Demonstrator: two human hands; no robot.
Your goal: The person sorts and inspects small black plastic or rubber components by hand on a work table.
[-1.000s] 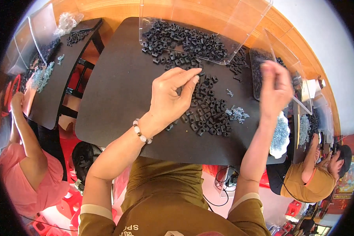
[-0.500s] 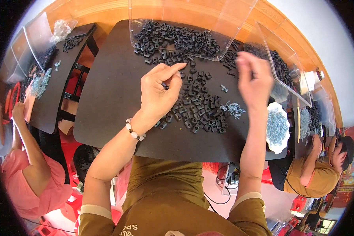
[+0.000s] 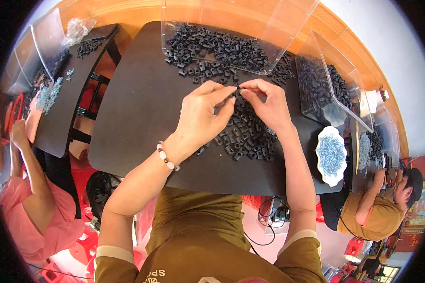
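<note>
The dark table point(image 3: 137, 118) is bare on its left half, so a hand can slide in there. Ahead, a clear tray point(image 3: 222, 28) and a pile of small black parts point(image 3: 212, 47) block the way. On the right stand another clear bin point(image 3: 330, 80) and a white dish point(image 3: 331, 154)
</note>
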